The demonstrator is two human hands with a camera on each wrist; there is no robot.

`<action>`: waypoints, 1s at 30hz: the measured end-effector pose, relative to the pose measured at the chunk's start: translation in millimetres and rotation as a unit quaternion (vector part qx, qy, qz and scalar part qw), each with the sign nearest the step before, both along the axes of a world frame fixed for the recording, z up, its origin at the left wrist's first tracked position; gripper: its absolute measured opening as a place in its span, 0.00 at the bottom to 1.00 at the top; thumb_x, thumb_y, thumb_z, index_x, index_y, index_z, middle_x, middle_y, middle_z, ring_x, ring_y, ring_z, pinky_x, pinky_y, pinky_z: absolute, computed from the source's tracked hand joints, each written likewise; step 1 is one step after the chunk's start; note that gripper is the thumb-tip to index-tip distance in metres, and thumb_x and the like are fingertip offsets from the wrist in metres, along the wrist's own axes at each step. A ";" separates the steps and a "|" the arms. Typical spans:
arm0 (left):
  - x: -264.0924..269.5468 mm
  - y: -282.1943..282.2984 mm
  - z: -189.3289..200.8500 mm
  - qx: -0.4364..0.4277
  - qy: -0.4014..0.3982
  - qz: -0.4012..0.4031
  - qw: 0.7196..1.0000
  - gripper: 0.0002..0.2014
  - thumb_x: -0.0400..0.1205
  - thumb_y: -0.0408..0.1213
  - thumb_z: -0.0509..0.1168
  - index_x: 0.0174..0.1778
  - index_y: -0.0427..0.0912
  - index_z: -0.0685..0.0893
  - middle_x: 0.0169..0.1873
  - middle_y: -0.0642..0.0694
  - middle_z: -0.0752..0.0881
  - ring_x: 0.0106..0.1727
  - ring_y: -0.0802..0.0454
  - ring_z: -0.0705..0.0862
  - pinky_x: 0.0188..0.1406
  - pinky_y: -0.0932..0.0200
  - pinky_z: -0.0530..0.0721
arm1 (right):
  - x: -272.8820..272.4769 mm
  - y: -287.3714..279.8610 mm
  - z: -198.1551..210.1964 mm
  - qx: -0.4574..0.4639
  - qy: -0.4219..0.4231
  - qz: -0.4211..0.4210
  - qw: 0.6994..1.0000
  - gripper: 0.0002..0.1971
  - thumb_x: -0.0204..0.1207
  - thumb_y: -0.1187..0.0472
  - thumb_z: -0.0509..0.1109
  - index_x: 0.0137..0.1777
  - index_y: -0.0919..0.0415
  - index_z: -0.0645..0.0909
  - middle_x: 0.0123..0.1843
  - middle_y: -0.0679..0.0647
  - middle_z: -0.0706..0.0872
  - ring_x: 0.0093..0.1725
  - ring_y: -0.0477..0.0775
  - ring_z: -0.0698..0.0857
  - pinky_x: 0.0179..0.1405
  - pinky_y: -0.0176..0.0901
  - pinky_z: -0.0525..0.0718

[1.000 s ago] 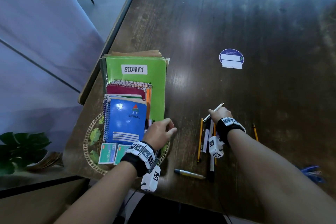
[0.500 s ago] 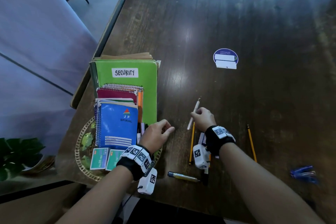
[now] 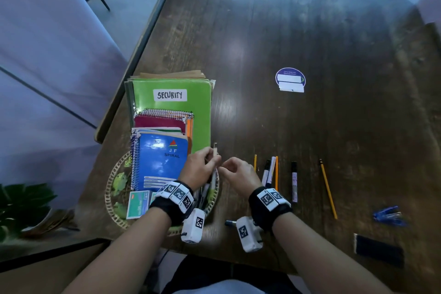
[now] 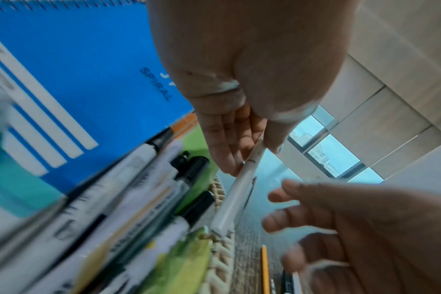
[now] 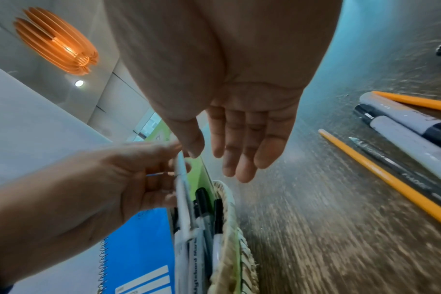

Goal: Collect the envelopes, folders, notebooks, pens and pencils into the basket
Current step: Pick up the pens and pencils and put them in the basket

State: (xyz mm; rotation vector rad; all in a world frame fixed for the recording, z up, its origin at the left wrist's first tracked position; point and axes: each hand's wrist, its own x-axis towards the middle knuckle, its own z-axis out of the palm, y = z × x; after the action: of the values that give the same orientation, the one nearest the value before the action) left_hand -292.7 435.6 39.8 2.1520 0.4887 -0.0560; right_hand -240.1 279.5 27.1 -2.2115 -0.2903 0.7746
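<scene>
A round woven basket (image 3: 111, 188) at the table's near left holds a green folder (image 3: 199, 112), spiral notebooks topped by a blue notebook (image 3: 162, 162), and several markers (image 4: 139, 189). My left hand (image 3: 213, 161) pinches a white pen (image 3: 215, 149) upright over the basket's right side; the left wrist view shows the white pen (image 4: 235, 193) between thumb and fingers. My right hand (image 3: 223, 168) hovers just right of it, fingers relaxed and holding nothing, palm bare in the right wrist view (image 5: 214, 159). Loose pens (image 3: 269, 172), a marker (image 3: 294, 181) and pencils (image 3: 328, 188) lie on the table to the right.
Another pen (image 3: 229, 222) lies partly under my right wrist. Blue clips (image 3: 387, 216) and a black pad (image 3: 379, 249) sit at the near right. A round sticker (image 3: 290, 79) marks the table's middle. The table's left edge runs just beyond the basket.
My right hand carried the white pen leftward to the basket side and let go; my left hand rose from the table and took hold of the pen.
</scene>
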 end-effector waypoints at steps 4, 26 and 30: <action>-16.0 17.6 -7.0 0.009 0.024 -0.003 1.000 0.09 0.82 0.47 0.70 0.43 0.45 0.85 0.32 0.49 0.85 0.36 0.49 0.84 0.39 0.50 0.83 | -4.2 -15.5 -4.5 -0.039 0.008 -0.010 0.999 0.07 0.80 0.49 0.70 0.49 0.51 0.84 0.46 0.46 0.88 0.45 0.44 0.85 0.38 0.36 0.81; -22.3 23.3 -16.8 0.174 0.125 -0.057 0.975 0.17 0.82 0.54 0.68 0.43 0.44 0.75 0.35 0.49 0.80 0.38 0.48 0.80 0.35 0.53 0.77 | -15.0 -125.1 -45.1 -0.197 0.050 -0.178 0.963 0.05 0.80 0.52 0.69 0.46 0.51 0.82 0.45 0.52 0.86 0.42 0.51 0.88 0.46 0.53 0.91; -20.0 13.9 -11.9 0.155 0.092 -0.055 0.982 0.15 0.83 0.50 0.67 0.39 0.44 0.75 0.33 0.48 0.80 0.37 0.47 0.81 0.35 0.52 0.80 | -10.0 -127.7 -42.7 -0.195 0.047 -0.197 0.960 0.04 0.81 0.54 0.68 0.46 0.52 0.82 0.45 0.51 0.86 0.43 0.52 0.88 0.49 0.56 0.90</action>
State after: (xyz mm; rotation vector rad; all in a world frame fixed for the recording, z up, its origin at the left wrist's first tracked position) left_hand -312.7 449.6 27.9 2.4922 0.5099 -0.2586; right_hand -250.1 151.7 -15.6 -2.4737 0.3759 0.7558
